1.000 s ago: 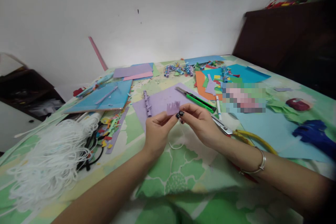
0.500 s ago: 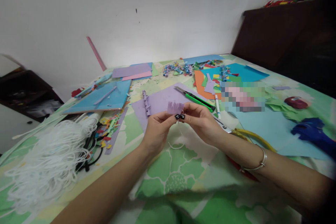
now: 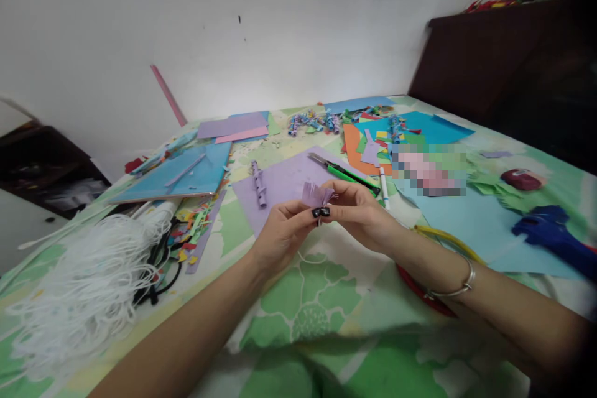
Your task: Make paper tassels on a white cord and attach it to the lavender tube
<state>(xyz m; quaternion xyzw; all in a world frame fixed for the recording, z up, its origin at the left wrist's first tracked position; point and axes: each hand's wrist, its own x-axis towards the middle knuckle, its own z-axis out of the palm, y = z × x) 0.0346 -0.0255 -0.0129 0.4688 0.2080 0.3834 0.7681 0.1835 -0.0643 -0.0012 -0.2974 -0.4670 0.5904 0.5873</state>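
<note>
A short strip of fringed purple paper [image 3: 315,194] is pinched between both hands above the table. My left hand [image 3: 284,227] grips its lower left part with thumb and fingers. My right hand [image 3: 361,211] grips the lower right part, thumbtips nearly touching. A thin white string [image 3: 311,260] hangs below the fingers; its upper end is hidden by them. Behind the hands lies a purple paper sheet [image 3: 289,168], bearing a rolled purple paper piece [image 3: 258,185] and a green and black utility knife [image 3: 345,174]. Yellow-handled scissors [image 3: 448,239] lie partly under my right forearm.
A tangle of white cord [image 3: 88,286] covers the left side. Blue sheets [image 3: 186,168] stand beyond it. Rolled paper bits [image 3: 312,121] and coloured scraps sit at the back. On the right are a white marker [image 3: 384,186], a dark blue tool [image 3: 550,230] and a dark red object [image 3: 522,179].
The fringed purple paper has bunched closer at its base, and its fringe now fans out, also to the right. Both hands have shifted only slightly. The view has moved a little.
</note>
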